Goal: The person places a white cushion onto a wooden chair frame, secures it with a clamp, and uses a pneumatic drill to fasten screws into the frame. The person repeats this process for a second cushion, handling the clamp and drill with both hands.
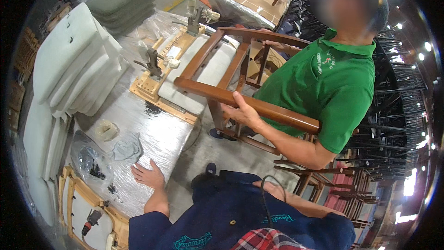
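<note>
Left hand [148, 176]: nothing held, fingers wide, at tabletop [172, 141] edge | grey cloth [126, 149]: on tabletop, near fingers, 11 o'clock | small black parts [112, 189]: 8 o'clock | right hand [274, 189]: by waist, grip can't tell | co-worker [319, 83]: 2 o'clock, both hands on brown chair frame [283, 113]

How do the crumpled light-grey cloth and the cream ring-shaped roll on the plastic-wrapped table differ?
Shape: the crumpled light-grey cloth lies in loose, irregular folds; the cream ring-shaped roll is rounded.
Colour: the cloth is a cool grey, the roll a pale, yellowish cream.
Position: the cloth lies close to the person's spread left hand; the roll sits farther from it.
Shared: both lie on the plastic-wrapped table.
</note>
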Action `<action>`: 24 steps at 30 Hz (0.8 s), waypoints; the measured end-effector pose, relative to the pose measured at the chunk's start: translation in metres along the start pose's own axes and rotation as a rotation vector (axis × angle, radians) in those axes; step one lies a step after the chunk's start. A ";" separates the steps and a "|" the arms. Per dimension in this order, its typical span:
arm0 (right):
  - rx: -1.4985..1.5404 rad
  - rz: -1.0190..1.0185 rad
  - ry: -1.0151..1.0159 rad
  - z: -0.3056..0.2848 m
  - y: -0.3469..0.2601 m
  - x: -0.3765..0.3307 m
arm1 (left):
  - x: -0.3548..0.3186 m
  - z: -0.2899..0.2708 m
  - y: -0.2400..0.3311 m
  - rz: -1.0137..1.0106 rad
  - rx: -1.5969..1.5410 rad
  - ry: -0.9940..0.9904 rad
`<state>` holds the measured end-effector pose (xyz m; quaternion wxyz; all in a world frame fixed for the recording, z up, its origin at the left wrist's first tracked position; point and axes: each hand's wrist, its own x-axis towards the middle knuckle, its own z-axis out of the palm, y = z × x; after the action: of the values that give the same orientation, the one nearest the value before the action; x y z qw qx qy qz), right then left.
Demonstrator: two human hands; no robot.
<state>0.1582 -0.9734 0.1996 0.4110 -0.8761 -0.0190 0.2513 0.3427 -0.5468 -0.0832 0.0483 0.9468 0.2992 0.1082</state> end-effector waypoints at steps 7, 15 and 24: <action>-0.540 -0.004 -0.136 -0.099 -0.088 0.018 | 0.006 -0.001 -0.003 -0.023 0.002 0.041; -0.362 -0.802 0.873 -0.163 -0.205 0.025 | -0.001 -0.007 0.007 -0.033 -0.058 -0.017; -0.563 -1.158 1.141 -0.229 -0.254 -0.035 | 0.005 -0.010 0.002 -0.050 -0.010 -0.007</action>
<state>0.2759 -0.9768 0.5227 0.1884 -0.7900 -0.3152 -0.4909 0.3453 -0.5458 -0.0718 0.0570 0.9391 0.3221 0.1052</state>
